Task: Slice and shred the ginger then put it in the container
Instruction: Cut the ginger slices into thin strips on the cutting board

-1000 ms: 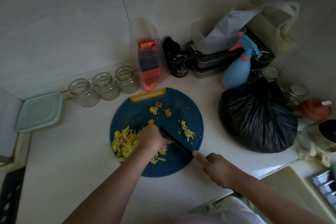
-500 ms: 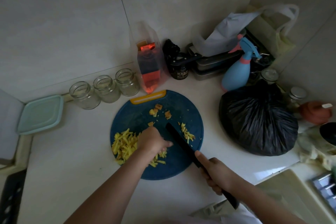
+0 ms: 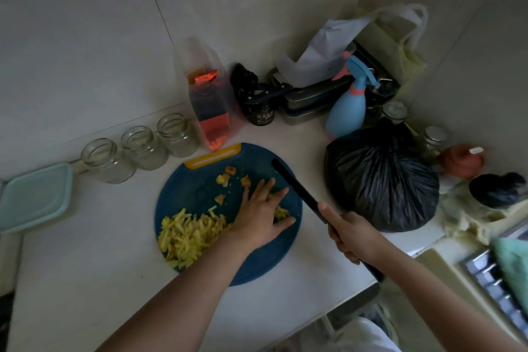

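Left hand (image 3: 261, 216) lay flat, fingers (image 3: 279, 194) spread, on ginger shreds (image 3: 188, 234); right hand (image 3: 353, 234) gripped knife (image 3: 297, 188) over cutting board (image 3: 194, 188).

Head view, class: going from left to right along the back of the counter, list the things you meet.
Teal container → three glass jars → clear pouch with orange contents → dark jar → blue spray bottle → reddish-brown pot.
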